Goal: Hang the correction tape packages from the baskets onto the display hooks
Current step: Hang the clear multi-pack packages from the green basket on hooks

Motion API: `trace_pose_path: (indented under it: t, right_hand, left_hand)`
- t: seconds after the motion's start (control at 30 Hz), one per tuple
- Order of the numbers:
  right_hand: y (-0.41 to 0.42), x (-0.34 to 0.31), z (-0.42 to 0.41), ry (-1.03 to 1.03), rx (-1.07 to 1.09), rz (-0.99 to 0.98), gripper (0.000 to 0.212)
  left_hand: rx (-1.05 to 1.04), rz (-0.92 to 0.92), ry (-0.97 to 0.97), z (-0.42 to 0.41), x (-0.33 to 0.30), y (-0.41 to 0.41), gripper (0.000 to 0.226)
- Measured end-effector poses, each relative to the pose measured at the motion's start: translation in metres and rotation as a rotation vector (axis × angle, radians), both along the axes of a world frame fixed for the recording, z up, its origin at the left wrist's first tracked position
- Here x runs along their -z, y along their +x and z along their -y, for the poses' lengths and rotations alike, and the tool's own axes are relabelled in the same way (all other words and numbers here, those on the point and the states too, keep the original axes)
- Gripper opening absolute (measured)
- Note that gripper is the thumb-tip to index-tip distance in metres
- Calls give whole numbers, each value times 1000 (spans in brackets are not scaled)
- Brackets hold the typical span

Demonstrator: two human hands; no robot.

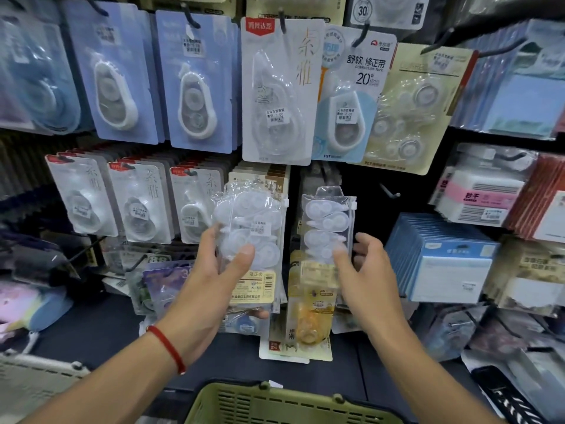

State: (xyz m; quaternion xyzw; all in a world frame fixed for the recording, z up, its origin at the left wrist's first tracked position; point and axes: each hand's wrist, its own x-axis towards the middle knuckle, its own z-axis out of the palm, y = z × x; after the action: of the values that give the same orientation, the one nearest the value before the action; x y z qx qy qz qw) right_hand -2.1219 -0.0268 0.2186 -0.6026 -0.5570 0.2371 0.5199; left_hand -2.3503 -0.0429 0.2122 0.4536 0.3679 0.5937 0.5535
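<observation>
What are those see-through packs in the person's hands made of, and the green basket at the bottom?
The pack in the left hand, a clear pouch, looks like thin glossy plastic film: it crinkles and glints. The narrow pack in the right hand seems the same, with white, probably hard plastic, dispensers inside. The green basket looks like matte moulded plastic, with slotted walls.
</observation>
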Motion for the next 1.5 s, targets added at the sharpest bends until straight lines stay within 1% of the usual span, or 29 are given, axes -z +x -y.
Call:
trace_pose_path:
  t: [0.03,0.07,0.13,0.17,0.23,0.3,0.4,0.47,0.53,0.6,0.7,0.77,0.87,0.93,1.07,1.17,1.3,1.5]
  right_hand:
    - [0,1,0,-3,13,47,42]
    - [-1,2,1,5,-3,69,35]
    - [-5,4,5,3,-121,53,17]
    - [-9,5,7,-5,-209,34,13]
    - [-17,6,14,-12,-358,33,16]
    - [-25,8,19,6,-406,42,20]
    - [-29,8,20,20,-361,12,17]
    - [-29,8,19,8,-341,-54,13]
    - [-27,8,19,15,-312,-157,11]
    - [-24,6,18,44,-247,-226,17]
    - [-19,1,17,86,-166,-262,27]
    - [-16,-1,16,96,-146,-273,27]
    - [-14,-1,15,90,-140,-281,28]
    - [-14,-1,15,95,-127,-304,25]
    - [-12,0,15,98,-112,-309,13]
    - [-9,1,13,111,-92,-290,15]
    - [-11,-1,14,130,-81,-290,13]
    - [-11,-4,18,142,-77,-321,14]
  left_hand:
    - [3,-5,8,0,0,1,61]
    - [9,-7,11,1,0,2,61]
    - [17,-7,23,1,3,4,75]
    - [19,-15,40,1,6,6,86]
    - [30,-67,80,0,11,9,96]
    - [54,-112,111,1,15,11,93]
    - [61,-105,112,1,15,13,89]
    - [62,-63,66,2,14,15,86]
    - [75,-15,28,1,12,14,71]
    - [67,17,19,0,11,12,59]
    - [34,28,-3,-1,11,8,63]
    - [23,33,-20,-2,11,7,69]
    - [22,27,-27,-2,11,7,71]
    - [23,21,-26,-2,11,7,70]
    - [30,21,-26,-3,11,7,64]
    - [33,40,-36,-4,11,6,58]
    - [57,104,-54,-4,9,4,56]
    - [96,140,-54,-2,6,4,54]
